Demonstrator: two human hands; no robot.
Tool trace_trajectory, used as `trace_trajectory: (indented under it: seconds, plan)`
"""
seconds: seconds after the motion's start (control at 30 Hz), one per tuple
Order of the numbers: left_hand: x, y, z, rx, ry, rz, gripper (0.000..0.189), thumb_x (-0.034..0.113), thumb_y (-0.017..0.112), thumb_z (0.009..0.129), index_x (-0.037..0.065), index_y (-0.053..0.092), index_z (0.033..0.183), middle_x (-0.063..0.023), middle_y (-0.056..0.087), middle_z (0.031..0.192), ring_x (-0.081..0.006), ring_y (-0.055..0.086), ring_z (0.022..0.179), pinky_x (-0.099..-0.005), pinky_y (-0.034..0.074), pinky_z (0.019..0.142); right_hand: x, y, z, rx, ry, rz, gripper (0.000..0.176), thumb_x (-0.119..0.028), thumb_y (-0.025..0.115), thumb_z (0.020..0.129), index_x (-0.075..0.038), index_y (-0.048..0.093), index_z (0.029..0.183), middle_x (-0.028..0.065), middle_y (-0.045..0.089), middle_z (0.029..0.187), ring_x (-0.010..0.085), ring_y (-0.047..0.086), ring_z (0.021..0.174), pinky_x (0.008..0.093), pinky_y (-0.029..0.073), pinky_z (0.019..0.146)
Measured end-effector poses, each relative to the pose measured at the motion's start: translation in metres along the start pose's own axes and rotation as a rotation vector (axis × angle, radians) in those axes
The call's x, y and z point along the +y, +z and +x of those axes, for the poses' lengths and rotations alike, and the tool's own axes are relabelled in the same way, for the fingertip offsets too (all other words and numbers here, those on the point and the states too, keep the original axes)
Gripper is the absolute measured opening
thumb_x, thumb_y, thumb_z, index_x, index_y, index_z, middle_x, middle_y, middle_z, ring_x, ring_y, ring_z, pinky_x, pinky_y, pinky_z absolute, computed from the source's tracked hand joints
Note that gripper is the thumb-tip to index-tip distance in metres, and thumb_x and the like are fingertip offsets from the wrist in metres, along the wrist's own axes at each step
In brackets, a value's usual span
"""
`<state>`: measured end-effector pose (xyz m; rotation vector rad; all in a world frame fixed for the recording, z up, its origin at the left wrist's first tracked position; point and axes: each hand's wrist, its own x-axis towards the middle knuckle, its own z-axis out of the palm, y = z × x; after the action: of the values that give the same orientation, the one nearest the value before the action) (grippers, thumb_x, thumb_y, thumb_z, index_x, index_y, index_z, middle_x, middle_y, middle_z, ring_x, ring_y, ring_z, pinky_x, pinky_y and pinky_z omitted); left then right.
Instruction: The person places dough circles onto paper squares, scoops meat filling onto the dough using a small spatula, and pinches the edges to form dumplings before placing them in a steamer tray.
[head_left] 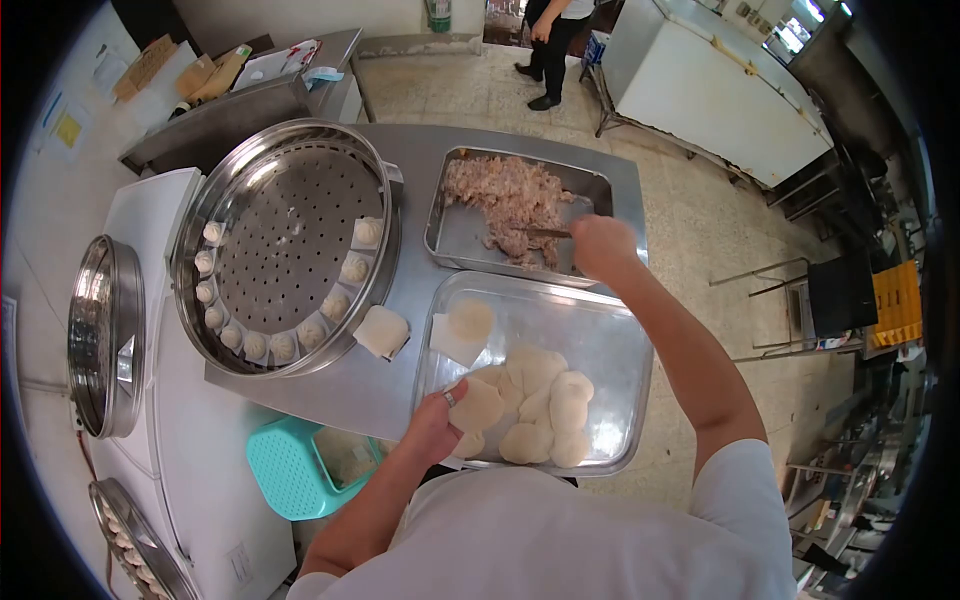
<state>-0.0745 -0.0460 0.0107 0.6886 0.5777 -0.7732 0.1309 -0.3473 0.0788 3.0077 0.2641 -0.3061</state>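
Note:
In my left hand [430, 428] is a flat round dough wrapper [478, 404], gripped at its edge above the lower tray [618, 335]. My right hand [604, 248] is closed around the handle of a flat filling spatula [547, 233]; its tip touches the minced meat filling [510, 190]. That filling lies in a deep metal pan [470, 240]. More dough wrappers [535, 370] overlap in the lower tray, close to my left hand. One separate wrapper [470, 321] rests on a white paper square [450, 345] at that tray's upper left.
A perforated steamer [300, 215] at the left carries pleated buns [282, 346] along its rim. Beside it sits a stack of paper squares [382, 331]. A turquoise basket [290, 470] is below the table edge. Another person [560, 40] stands beyond, near a white freezer [710, 95].

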Motion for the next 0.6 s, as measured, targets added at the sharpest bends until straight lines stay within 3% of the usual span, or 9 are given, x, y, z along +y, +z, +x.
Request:
trace_trajectory:
  seconds: [0.23, 0.6]
  plan:
    - [0.004, -0.004, 0.006, -0.038, 0.002, 0.018, 0.047, 0.029, 0.049, 0.109, -0.007, 0.049, 0.139, -0.0192, 0.063, 0.134, -0.031, 0.062, 0.125, -0.0422, 0.048, 0.11, 0.005, -0.003, 0.003, 0.065, -0.068, 0.041, 0.02, -0.012, 0.063, 0.084, -0.008, 0.077, 0.098, 0.0161, 0.076, 0.102, 0.0335, 0.074, 0.097, 0.0454, 0.06, 0.082]
    - [0.013, 0.001, 0.014, -0.023, 0.0, 0.026, 0.044, 0.03, 0.052, 0.107, -0.005, 0.054, 0.135, -0.0179, 0.066, 0.13, -0.0299, 0.064, 0.123, -0.0409, 0.048, 0.109, -0.01, 0.011, 0.011, -0.032, -0.142, 0.114, 0.019, -0.014, 0.065, 0.081, -0.006, 0.077, 0.093, 0.0167, 0.075, 0.097, 0.0364, 0.073, 0.096, 0.0465, 0.059, 0.083]
